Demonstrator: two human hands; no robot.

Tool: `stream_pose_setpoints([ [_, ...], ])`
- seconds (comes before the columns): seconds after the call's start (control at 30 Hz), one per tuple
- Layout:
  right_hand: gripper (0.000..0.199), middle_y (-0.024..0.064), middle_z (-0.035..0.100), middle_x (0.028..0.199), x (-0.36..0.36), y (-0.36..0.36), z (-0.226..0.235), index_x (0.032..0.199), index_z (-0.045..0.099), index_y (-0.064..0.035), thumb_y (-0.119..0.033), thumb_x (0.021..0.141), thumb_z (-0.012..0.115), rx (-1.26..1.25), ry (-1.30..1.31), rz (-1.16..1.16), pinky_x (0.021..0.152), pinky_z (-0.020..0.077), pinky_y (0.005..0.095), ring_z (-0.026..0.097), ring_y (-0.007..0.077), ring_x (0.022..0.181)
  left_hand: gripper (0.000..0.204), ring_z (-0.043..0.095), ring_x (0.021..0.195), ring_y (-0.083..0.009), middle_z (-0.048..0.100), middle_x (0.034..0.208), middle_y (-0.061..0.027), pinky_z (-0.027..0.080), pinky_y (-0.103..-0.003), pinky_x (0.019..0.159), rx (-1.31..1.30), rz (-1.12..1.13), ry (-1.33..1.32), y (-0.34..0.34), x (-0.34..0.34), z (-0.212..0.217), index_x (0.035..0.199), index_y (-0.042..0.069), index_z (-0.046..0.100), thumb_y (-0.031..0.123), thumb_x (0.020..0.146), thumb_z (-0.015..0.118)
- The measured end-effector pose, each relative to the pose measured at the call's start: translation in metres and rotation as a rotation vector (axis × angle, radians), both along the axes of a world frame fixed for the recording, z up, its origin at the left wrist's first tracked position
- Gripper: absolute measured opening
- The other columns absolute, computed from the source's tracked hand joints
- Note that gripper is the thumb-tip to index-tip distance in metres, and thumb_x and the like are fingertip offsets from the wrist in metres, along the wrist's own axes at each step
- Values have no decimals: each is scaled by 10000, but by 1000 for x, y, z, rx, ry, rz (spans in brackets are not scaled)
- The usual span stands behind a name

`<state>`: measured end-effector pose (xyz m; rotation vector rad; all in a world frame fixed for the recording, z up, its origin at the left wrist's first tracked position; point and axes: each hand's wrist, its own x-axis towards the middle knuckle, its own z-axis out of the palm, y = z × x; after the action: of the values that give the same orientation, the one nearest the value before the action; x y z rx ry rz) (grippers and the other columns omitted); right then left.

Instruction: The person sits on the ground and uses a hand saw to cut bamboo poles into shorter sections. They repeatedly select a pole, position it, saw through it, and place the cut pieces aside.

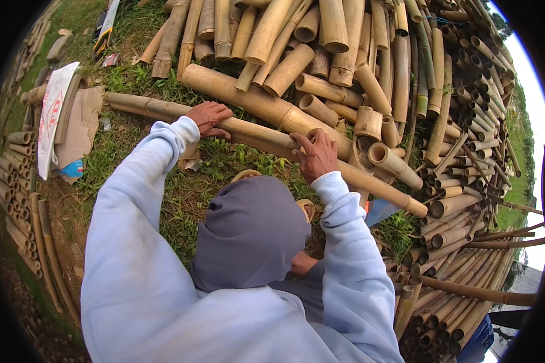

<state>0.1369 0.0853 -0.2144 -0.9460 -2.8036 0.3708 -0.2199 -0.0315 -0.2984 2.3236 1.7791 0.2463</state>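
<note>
A long tan bamboo pole (254, 130) lies slantwise before me, from the upper left down to the right. My left hand (209, 119) is closed over it left of the middle, fingers bent across the top. Farther right, my right hand (317, 155) grips the same pole, its thumb and fingers pressed against the surface. Just beyond, a thicker bamboo length (263, 107) runs nearly alongside. A short upright bamboo piece (368, 123) stands to the right of my right hand. Both palms are hidden.
Cut bamboo pieces (339, 36) pile up at the far side, and stacked bamboo (466, 181) fills the right. At left lie a white sack (56, 115), cardboard (85, 127) and more bamboo (18, 199). A handsaw (107, 27) lies at the far left on grass.
</note>
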Motion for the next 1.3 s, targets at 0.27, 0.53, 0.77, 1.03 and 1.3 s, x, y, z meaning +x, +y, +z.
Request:
stream_pose_setpoints([
  [0.27, 434, 97, 549, 1148, 14, -11, -26, 1340, 643, -310, -279, 914, 719, -58, -55, -155, 953, 350, 487, 542, 300, 1122, 768, 602, 1186, -327, 627, 1280, -134, 476, -426, 1034, -20, 1, 71, 14, 46, 18, 1325, 95, 552, 641, 820, 744],
  [0.53, 360, 134, 626, 995, 89, -29, -2, 1164, 628, -74, -191, 855, 771, 89, 475, -444, 834, 476, 433, 623, 330, 933, 703, 647, 1142, -330, 658, 1189, -70, 534, -484, 934, -247, 111, -72, 42, 82, 32, 1275, 209, 638, 432, 664, 907],
  [0.77, 271, 136, 741, 870, 299, -44, -89, 1087, 677, -30, -170, 864, 742, -235, 300, -1416, 808, 558, 415, 723, 315, 828, 641, 703, 957, -413, 741, 982, -197, 559, -520, 867, -316, 124, 131, 65, 79, 23, 1195, 152, 669, 357, 610, 830],
  [1.03, 447, 152, 747, 1164, 314, -20, -149, 1158, 744, -94, -323, 787, 842, -520, -12, -1278, 1018, 519, 438, 689, 358, 1105, 580, 720, 928, -387, 749, 1005, -182, 568, -500, 837, -159, 93, 131, 99, 141, 40, 1163, 151, 697, 382, 650, 838],
  [1.3, 301, 210, 737, 1100, 311, -7, -144, 1067, 766, -108, -336, 879, 706, -684, -179, -932, 923, 548, 497, 697, 408, 1037, 665, 710, 908, -383, 753, 977, -183, 559, -474, 885, -203, 89, 203, 102, 160, 38, 1228, 152, 689, 412, 636, 848],
])
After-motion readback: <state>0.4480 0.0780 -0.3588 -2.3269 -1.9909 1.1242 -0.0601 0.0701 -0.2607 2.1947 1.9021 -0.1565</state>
